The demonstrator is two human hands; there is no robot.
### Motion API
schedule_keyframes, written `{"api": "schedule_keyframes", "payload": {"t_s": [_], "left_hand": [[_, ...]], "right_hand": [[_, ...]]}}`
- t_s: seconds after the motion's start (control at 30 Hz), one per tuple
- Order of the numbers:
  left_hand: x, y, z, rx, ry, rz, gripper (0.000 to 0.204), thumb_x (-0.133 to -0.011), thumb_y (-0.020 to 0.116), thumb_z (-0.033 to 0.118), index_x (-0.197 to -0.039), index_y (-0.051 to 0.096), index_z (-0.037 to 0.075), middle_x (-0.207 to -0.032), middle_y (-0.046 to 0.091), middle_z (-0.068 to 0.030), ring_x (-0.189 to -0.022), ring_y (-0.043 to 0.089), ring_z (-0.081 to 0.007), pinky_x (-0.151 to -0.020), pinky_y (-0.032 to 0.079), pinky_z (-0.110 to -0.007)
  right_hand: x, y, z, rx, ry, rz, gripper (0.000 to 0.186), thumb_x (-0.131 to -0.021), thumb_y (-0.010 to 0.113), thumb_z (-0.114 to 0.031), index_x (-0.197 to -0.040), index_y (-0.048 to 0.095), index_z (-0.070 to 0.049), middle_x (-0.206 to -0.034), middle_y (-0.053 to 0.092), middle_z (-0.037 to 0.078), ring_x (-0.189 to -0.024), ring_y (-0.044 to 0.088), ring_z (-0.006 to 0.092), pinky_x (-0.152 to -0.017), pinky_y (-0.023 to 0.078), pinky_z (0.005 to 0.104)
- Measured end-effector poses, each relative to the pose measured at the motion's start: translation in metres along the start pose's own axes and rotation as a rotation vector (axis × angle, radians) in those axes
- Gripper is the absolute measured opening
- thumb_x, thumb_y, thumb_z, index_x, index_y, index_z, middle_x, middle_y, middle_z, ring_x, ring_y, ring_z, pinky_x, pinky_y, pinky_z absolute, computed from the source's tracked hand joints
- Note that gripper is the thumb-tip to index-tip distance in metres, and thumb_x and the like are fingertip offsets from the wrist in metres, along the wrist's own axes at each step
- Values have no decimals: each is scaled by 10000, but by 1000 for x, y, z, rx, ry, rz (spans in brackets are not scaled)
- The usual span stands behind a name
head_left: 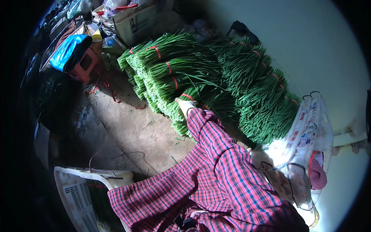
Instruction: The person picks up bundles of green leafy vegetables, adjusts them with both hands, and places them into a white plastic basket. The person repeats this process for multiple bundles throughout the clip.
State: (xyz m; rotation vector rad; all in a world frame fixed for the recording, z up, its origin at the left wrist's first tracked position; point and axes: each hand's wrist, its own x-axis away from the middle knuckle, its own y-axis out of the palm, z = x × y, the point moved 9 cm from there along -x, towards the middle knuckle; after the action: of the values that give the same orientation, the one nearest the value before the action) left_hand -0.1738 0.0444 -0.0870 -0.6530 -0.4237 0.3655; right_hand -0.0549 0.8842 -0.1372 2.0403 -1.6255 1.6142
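Observation:
A large pile of garlic chive bundles [154, 69] lies on the floor ahead, pale cut ends toward the left and green leaves to the right. Red bands tie the bundles. My right hand [187, 106], in a whitish glove, is at the pile's near side, closed around the stalk end of a banded bundle [188, 94]. Part of its fingers is hidden against the stalks. The red and blue checked sleeve [220, 143] covers that arm and crosses the lower middle. My left hand does not show.
Another row of chive bundles [259, 89] lies along the wall [309, 50]. A white slotted crate [79, 193] is at the lower left. White printed sacks [309, 127] stand right. Beyond the floor [127, 131] are a red stool [85, 65], a blue bag [69, 50] and a filled crate [135, 25].

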Motion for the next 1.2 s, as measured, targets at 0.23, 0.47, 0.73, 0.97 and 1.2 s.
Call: {"api": "schedule_keyframes", "payload": {"t_s": [0.23,0.47,0.73,0.97,1.2], "left_hand": [[106,8,212,546,209,-244,494,-934,581,185,-1364,442,-15,-1366,484,-169,-1243,470,-280,-1053,373,-408],[321,141,316,454,237,-1456,530,-978,493,360,-1339,487,-28,-1226,616,-173,-1107,610,-246,-976,441,-321],[373,238,290,1054,-608,-1379,390,-919,603,338,-1189,582,58,-1093,658,-75,-966,635,-216,-867,528,-394],[374,210,305,865,5,-1348,352,-864,698,213,-1155,590,47,-1034,638,-4,-951,596,-112,-862,470,-294],[358,223,286,930,-257,-1310,351,-880,688,235,-1156,586,44,-1001,660,-30,-870,645,-141,-789,535,-306]], "right_hand": [[73,-33,6,-595,-67,-787,560,-817,741,-384,-1229,580,-41,-1158,646,126,-1042,625,252,-907,511,420],[292,-134,116,-770,-256,-1201,576,-887,666,-377,-1312,504,-24,-1168,634,100,-1043,627,219,-927,503,371],[365,-101,159,-161,-727,-1200,856,-868,701,-380,-1497,225,-46,-1476,371,100,-1372,325,198,-1138,248,356],[333,-84,112,-293,-837,-624,448,-845,749,-170,-1217,548,-24,-1022,656,11,-903,614,98,-869,487,288],[291,-87,121,-669,-692,-536,220,-777,658,-85,-980,686,-6,-938,693,48,-898,644,156,-887,481,298]]}}
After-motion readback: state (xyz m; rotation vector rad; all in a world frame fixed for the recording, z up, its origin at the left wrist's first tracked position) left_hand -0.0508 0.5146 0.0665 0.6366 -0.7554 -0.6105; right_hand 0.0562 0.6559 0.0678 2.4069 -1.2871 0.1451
